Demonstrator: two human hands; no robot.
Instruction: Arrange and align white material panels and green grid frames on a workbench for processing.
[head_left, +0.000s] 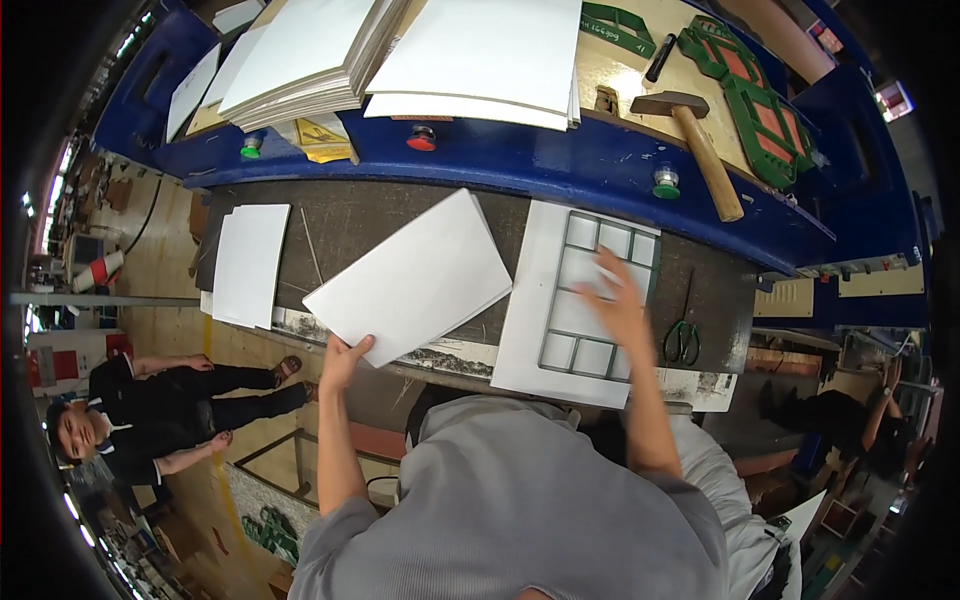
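Note:
My left hand [347, 360] grips the near left corner of a small stack of white boards [415, 275], thumb on top. The stack lies slanted above the dark work surface, and its sheets are slightly fanned. My right hand [614, 297], a little blurred, hovers with its fingers apart over a dark green frame [548, 340] divided into several compartments. That frame rests on a larger white sheet [518, 310] to the right. Whether the fingertips touch the frame cannot be told.
More white sheets [250, 265] lie at the left. Green-handled scissors [683, 342] are at the right. On the blue raised shelf sit stacked boards [300, 55], a hammer [690, 125], a black marker [660, 58] and green frames [765, 125]. Push buttons [421, 139] line its front.

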